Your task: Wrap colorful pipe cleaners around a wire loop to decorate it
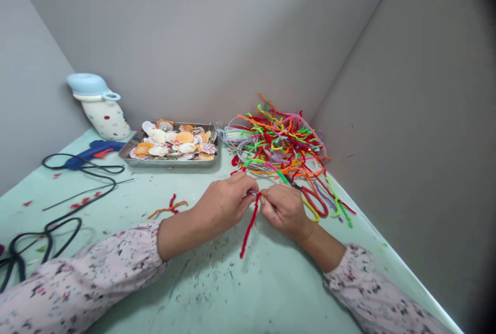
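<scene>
Both hands meet over the middle of the table. My left hand (228, 197) is closed in a pinch on a wire hoop. Part of the hoop (270, 166), wrapped in green and pink fuzzy pipe cleaner, arches up behind the fingers. My right hand (289, 207) pinches a red pipe cleaner (250, 228) where it meets the hoop, and its free end hangs toward me. The fingers partly hide the joint. Scissors (315, 202) with red and yellow handles lie just beyond my right hand, beside a heap of colourful pipe cleaners (284, 135) and wire.
A metal tray (170, 162) of seashells (178, 140) stands at the back. To its left are a white bottle (106, 117) with a blue lid and a blue glue gun (87, 155). A black cord (64, 220) loops down the left side. Orange and red scraps (170, 207) lie near my left wrist.
</scene>
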Available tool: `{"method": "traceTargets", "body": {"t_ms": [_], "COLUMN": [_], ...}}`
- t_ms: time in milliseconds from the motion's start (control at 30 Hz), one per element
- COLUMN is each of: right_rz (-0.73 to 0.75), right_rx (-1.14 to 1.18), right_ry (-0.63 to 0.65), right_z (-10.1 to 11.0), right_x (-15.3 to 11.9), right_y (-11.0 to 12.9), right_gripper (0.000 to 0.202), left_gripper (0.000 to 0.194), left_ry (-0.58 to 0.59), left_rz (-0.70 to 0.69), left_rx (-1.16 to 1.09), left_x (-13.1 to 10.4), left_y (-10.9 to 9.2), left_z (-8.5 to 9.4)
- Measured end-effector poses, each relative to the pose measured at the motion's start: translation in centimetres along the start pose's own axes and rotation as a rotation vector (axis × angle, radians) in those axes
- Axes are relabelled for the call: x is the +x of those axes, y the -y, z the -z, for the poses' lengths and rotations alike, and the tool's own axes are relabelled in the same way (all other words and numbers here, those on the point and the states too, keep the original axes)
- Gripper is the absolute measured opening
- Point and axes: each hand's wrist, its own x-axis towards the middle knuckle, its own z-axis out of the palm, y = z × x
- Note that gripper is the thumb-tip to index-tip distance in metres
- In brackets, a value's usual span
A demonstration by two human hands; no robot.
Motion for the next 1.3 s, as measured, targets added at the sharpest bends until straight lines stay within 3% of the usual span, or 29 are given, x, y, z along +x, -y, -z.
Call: {"method": "traceTargets", "body": {"t_ms": [567, 1000, 1300], "right_rz": [0.024, 0.05, 0.025], "right_rx": [-0.012, -0.03, 0.014], "right_ry": [-0.005, -0.001, 0.0], "right_z": [0.04, -0.19, -0.15], "right_x": [0.14, -0.14, -0.14], "right_y": [0.15, -0.04, -0.06], "right_gripper": [0.016, 0.013, 0.016], "left_gripper": [0.011, 0.009, 0.008], "left_ry": [-0.006, -0.014, 0.003], "left_rz": [0.047, 0.203, 0.164], "left_rx": [-0.097, -0.252, -0.272], "left_x": [-0.01, -0.02, 0.35], "left_y": [-0.17, -0.3, -0.45], "left_z": [0.38, -0.33, -0.02]}}
